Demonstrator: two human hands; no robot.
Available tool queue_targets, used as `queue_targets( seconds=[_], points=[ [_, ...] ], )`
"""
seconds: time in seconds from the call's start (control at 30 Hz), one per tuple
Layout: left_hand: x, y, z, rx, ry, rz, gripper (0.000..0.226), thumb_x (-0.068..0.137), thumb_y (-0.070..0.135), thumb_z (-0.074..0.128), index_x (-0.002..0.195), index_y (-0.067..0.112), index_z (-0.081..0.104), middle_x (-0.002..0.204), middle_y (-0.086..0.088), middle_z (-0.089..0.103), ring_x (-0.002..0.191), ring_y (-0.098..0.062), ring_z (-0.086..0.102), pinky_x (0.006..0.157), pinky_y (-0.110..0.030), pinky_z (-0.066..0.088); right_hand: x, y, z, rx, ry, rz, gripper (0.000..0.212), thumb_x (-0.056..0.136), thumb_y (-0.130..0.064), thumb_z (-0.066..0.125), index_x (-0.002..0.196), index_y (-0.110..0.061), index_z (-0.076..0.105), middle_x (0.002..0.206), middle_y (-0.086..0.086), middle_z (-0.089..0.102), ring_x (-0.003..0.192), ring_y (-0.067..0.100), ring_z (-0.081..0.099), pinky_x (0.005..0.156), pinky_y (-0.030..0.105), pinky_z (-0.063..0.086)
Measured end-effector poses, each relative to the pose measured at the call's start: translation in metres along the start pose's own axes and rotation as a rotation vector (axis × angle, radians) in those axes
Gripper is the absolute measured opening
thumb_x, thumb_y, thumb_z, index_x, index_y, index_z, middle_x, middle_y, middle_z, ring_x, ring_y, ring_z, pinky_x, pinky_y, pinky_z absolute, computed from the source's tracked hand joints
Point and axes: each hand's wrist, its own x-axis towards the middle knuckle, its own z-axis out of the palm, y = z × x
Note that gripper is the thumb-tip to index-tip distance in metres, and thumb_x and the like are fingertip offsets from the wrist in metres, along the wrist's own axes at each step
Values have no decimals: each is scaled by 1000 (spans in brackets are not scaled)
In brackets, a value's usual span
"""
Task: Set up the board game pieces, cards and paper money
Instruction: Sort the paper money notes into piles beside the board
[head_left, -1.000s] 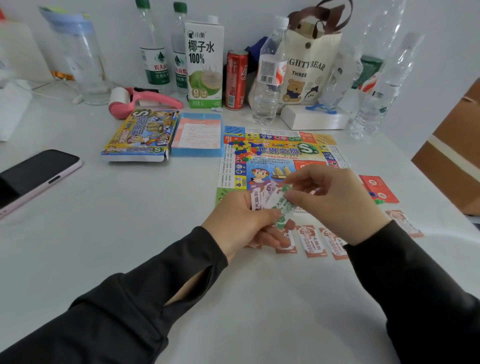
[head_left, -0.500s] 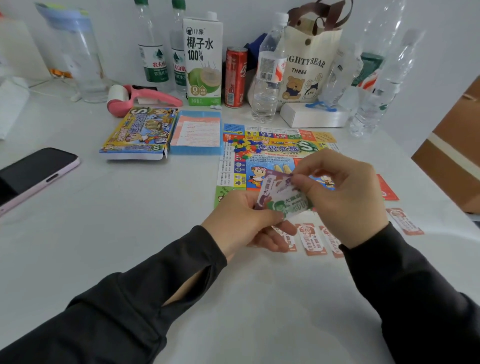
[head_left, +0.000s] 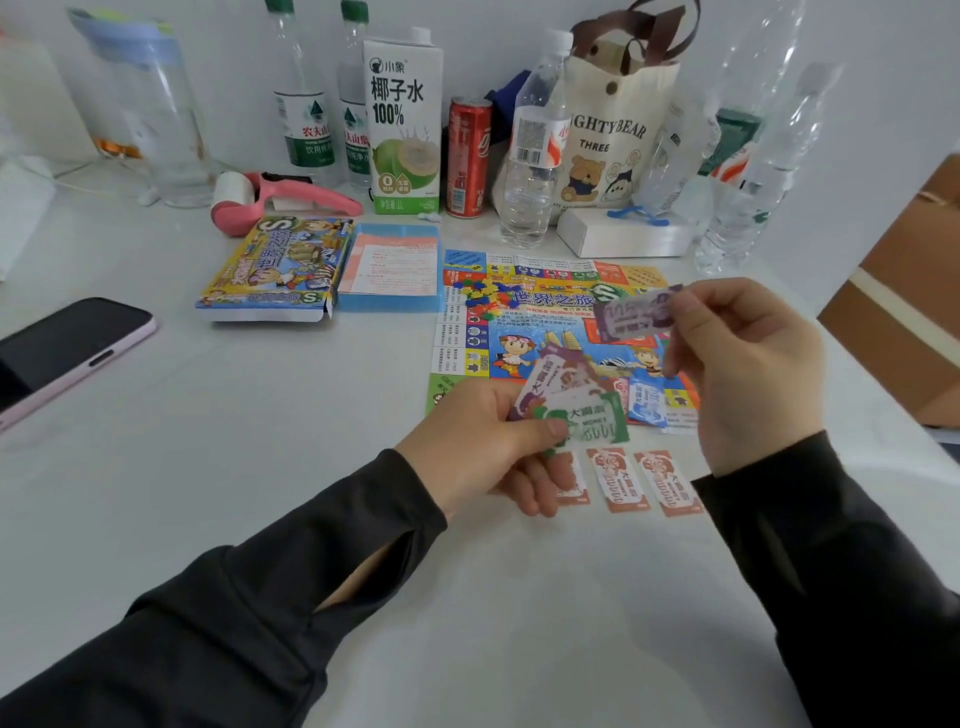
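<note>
Pulling a purple note (head_left: 634, 314) free of the money stack (head_left: 569, 410), I am lifting it toward one o'clock, pinched in my right hand (head_left: 748, 374). My left hand (head_left: 483, 447) is gripping the money stack at six o'clock of the board (head_left: 545, 301), so sorting is advancing.

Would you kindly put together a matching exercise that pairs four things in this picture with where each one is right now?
Column A
1. purple note
2. fan of notes, green one on top
3. orange notes
4. phone

Column B
a. lying flat at the far left of the table
b. pinched in the right hand
c. in a row on the table, nearest the person
d. held in the left hand

Pairs: 1-b, 2-d, 3-c, 4-a
</note>
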Motion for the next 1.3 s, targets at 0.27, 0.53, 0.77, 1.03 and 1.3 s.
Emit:
queue_targets(
  seconds=[0.27,0.53,0.77,1.03,1.3],
  points=[
    [-1,0,0,145,-45,6,22,91,1,51,70,1,56,48,-3,60,32,-10,51,32,-16,39,-3,2,3,-67,-350,162,25,82,0,63,64,-18,66,53,0,64,44,14,55,43,20,46],
    [3,0,-6,76,46,5,21,89,7,55,69,4,61,49,-4,61,33,-10,50,33,-15,36,-4,1,5,-47,-427,280,20,83,4,57,71,-12,60,50,-1,63,46,7,57,50,17,50],
    [3,1,-4,205,24,2,19,90,4,53,74,0,60,45,-1,57,30,-9,48,31,-15,37,-8,-6,9,-239,-437,186,10,75,-9,70,67,-13,66,50,-9,64,44,-1,55,47,11,43],
    [5,-4,-4,241,30,27,17,90,4,54,87,-11,62,48,-2,58,31,-10,49,32,-16,40,-5,1,5,-55,-281,331,22,75,-11,68,55,-19,71,44,-2,53,36,11,39,36,19,35],
    [6,-3,-9,162,128,61,20,89,3,54,71,0,62,48,-6,59,32,-12,48,31,-17,36,-6,-1,5,-137,-159,226,20,80,-9,67,62,-15,65,40,-2,53,34,11,38,35,17,34]
  ],
)
